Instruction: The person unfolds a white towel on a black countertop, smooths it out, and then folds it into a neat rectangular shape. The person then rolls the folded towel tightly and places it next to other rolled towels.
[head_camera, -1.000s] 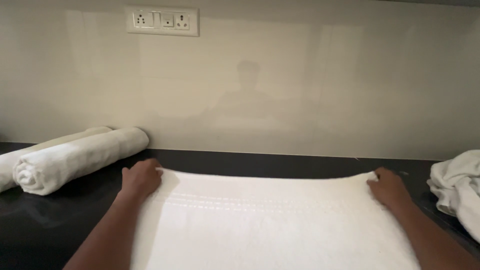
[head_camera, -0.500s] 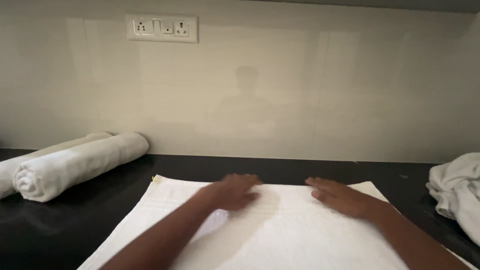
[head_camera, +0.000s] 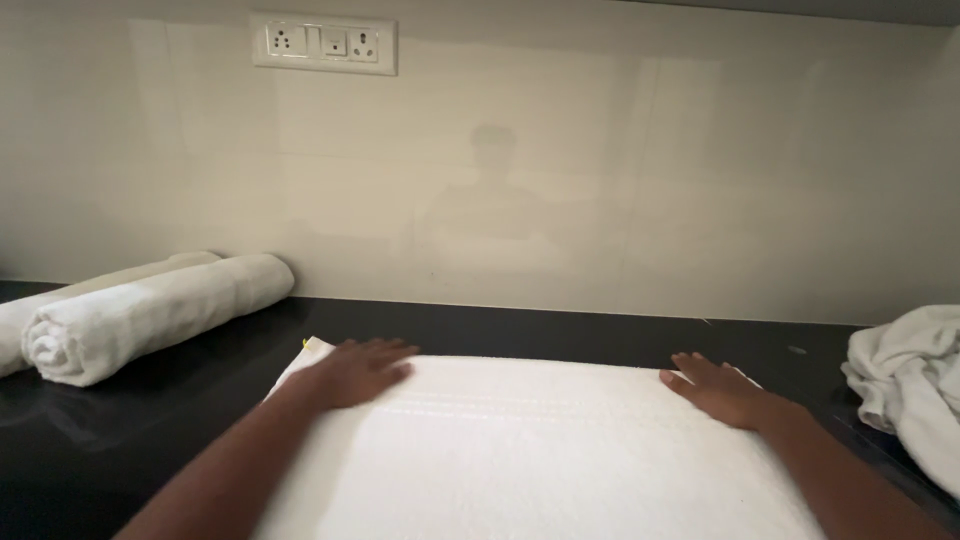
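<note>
Head view: my left hand (head_camera: 350, 372) and right hand (head_camera: 717, 390) lie flat, released, palms down on the far corners of the white towel (head_camera: 530, 450) spread across the dark bench (head_camera: 120, 430); rolled towels (head_camera: 150, 315) lie at left.

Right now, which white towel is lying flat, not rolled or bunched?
The spread towel under both hands, left hand and right hand. The rolled towels sit left; the crumpled towel right.
</note>
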